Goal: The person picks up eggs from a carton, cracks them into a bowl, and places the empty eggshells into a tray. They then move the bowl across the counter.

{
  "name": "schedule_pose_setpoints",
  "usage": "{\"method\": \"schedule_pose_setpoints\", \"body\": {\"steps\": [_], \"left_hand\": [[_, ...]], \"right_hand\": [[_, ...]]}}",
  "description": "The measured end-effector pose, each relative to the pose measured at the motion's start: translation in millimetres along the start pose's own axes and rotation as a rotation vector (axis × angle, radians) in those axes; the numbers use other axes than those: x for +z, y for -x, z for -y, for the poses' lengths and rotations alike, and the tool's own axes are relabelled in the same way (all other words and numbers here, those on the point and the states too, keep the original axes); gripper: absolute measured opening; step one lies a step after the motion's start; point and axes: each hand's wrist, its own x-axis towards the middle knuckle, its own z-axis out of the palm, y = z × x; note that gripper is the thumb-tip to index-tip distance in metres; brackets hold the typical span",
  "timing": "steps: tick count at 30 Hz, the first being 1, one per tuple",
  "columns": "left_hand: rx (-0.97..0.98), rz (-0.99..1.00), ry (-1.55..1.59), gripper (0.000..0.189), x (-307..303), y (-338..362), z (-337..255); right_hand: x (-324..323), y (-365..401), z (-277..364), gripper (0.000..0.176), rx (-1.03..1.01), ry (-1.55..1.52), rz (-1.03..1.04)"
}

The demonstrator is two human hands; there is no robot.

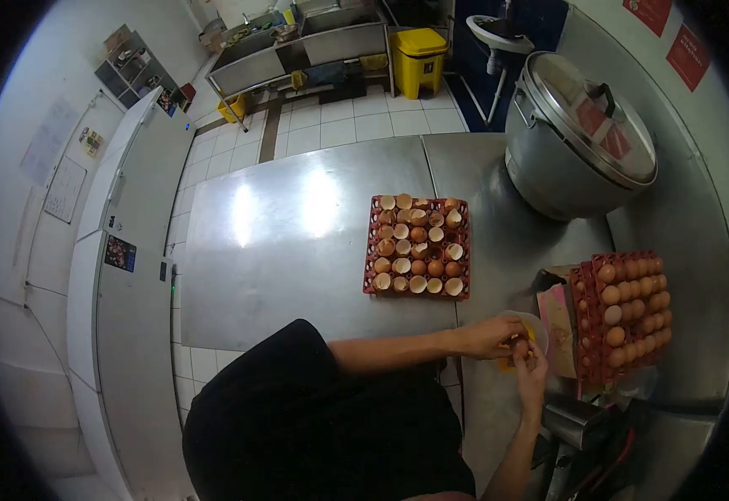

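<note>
My left hand point(491, 336) reaches across from the left, its fingers closed around a brown egg point(520, 346). From below, my right hand point(532, 369) pinches the same egg with its fingertips. Whether its shell is cracked is too small to make out. Both hands are over a pale, see-through bowl point(539, 327) with yellow-orange egg in it, and they hide much of it. Left of the bowl, a red egg tray point(367, 265) bears rows of mostly opened brown shells. To the right, a stack of red trays point(583, 321) carries whole brown eggs.
These stand on a steel table point(281, 284). A large lidded metal pot point(548, 159) is at the back right. A metal container point(575, 420) sits near my right forearm. Beyond the table are a yellow bin point(419, 67) and sinks point(339, 37); a white freezer point(135, 301) stands left.
</note>
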Motion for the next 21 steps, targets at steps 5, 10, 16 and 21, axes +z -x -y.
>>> {"method": "schedule_pose_setpoints", "body": {"steps": [5, 10, 16, 21], "left_hand": [[0.133, 0.016, -0.036, 0.035, -5, -7, 9], [0.079, -0.003, -0.037, 0.030, -6, -17, 6], [0.017, 0.052, -0.213, 0.033, -5, -17, -1], [0.060, 0.071, -0.213, 0.035, -5, -21, 3]], "right_hand": [[4, -10, 33, 0.044, -0.006, 0.035, 0.082], [2, -16, 13, 0.043, 0.056, 0.171, 0.003], [-5, -10, 22, 0.043, 0.065, 0.211, 0.039], [-4, -11, 18, 0.041, -0.042, 0.292, 0.019]]}}
